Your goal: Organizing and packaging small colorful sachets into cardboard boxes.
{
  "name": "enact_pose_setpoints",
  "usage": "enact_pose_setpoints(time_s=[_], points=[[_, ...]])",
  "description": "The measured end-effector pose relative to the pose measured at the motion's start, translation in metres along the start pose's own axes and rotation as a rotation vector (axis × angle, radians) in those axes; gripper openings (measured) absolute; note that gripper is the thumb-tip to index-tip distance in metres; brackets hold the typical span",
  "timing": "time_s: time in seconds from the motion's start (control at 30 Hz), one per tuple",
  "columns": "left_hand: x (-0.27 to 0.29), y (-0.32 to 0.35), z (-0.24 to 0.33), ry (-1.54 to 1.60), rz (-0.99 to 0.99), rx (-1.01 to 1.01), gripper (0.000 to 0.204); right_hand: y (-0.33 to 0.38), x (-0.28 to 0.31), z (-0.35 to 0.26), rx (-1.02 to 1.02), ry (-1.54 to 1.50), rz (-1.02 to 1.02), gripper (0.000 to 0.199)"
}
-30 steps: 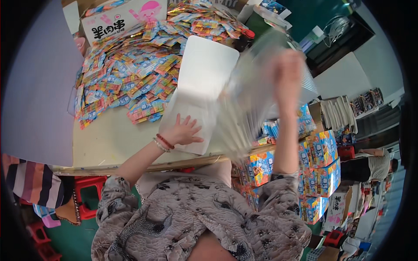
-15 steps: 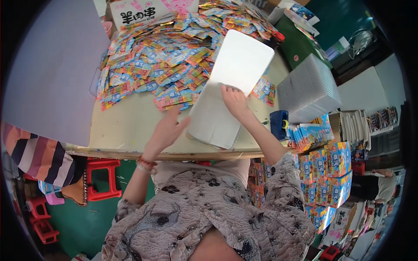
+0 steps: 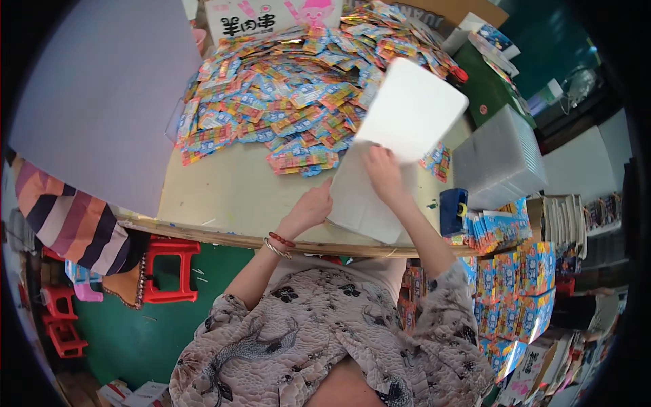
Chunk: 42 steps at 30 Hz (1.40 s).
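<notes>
A white flat piece (image 3: 417,105), like an unfolded carton, lies slantwise on the table with a crease across its middle. Its far panel is bright white, the near panel greyer and blurred. On the crease my right hand (image 3: 384,175) rests with curled fingers, gripping or pressing the piece there. At the piece's left edge is my left hand (image 3: 312,205), its fingers drawn together against that edge; the fingertips are partly hidden. Beyond both hands lies a big heap of small colourful sachets (image 3: 271,102), a few of them (image 3: 302,159) near my left hand.
A purple-grey panel (image 3: 108,102) stands at the left. On the right are a stack of clear plastic trays (image 3: 495,159), a dark blue tape dispenser (image 3: 453,211) and colourful packets (image 3: 498,227). Printed boxes (image 3: 508,292) are piled beside the table; red stools (image 3: 171,271) stand on the floor.
My left hand has moved from hovering with spread fingers to the white piece's left edge, fingers now together. My right hand stays at the crease. The whole view has shifted.
</notes>
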<state>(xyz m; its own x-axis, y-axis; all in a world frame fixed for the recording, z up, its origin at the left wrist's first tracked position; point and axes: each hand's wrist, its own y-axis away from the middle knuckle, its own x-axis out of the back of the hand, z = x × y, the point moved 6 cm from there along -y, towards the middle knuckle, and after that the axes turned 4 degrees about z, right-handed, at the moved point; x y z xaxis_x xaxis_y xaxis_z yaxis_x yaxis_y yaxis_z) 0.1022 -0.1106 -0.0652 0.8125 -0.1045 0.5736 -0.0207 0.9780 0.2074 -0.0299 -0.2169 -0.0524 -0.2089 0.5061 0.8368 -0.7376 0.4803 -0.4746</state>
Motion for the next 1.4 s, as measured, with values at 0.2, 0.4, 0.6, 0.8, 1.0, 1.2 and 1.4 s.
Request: enact_pose_setpoints(time_s=[0.2, 0.4, 0.6, 0.8, 1.0, 1.2, 1.4], points=[[0.053, 0.075, -0.004, -0.198, 0.206, -0.197, 0.039, 0.006, 0.175, 0.037, -0.268, -0.532, 0.507, 0.008], [0.159, 0.178, -0.076, -0.185, 0.440, 0.261, 0.035, 0.067, 0.123, 0.082, -0.775, -0.848, 0.566, 0.009], [0.215, 0.151, -0.243, -0.334, 0.481, 0.090, 0.041, 0.061, 0.015, 0.007, -0.548, -1.008, -0.061, 0.023], [0.212, 0.110, -0.161, 0.217, 0.524, 0.629, 0.040, 0.032, -0.040, -0.030, -0.325, -0.857, 0.038, 0.039], [0.154, 0.110, -0.045, -0.376, 1.052, -0.099, 0.029, 0.020, -0.083, -0.059, -1.398, -1.512, -0.242, 0.053], [0.079, -0.034, -0.069, -0.187, 0.881, -0.215, 0.046, 0.009, -0.117, -0.068, -1.406, -1.867, -0.102, 0.044], [0.052, -0.080, -0.099, -0.257, 0.472, 0.213, 0.083, 0.046, -0.087, -0.028, -1.440, -1.515, -0.407, 0.034]])
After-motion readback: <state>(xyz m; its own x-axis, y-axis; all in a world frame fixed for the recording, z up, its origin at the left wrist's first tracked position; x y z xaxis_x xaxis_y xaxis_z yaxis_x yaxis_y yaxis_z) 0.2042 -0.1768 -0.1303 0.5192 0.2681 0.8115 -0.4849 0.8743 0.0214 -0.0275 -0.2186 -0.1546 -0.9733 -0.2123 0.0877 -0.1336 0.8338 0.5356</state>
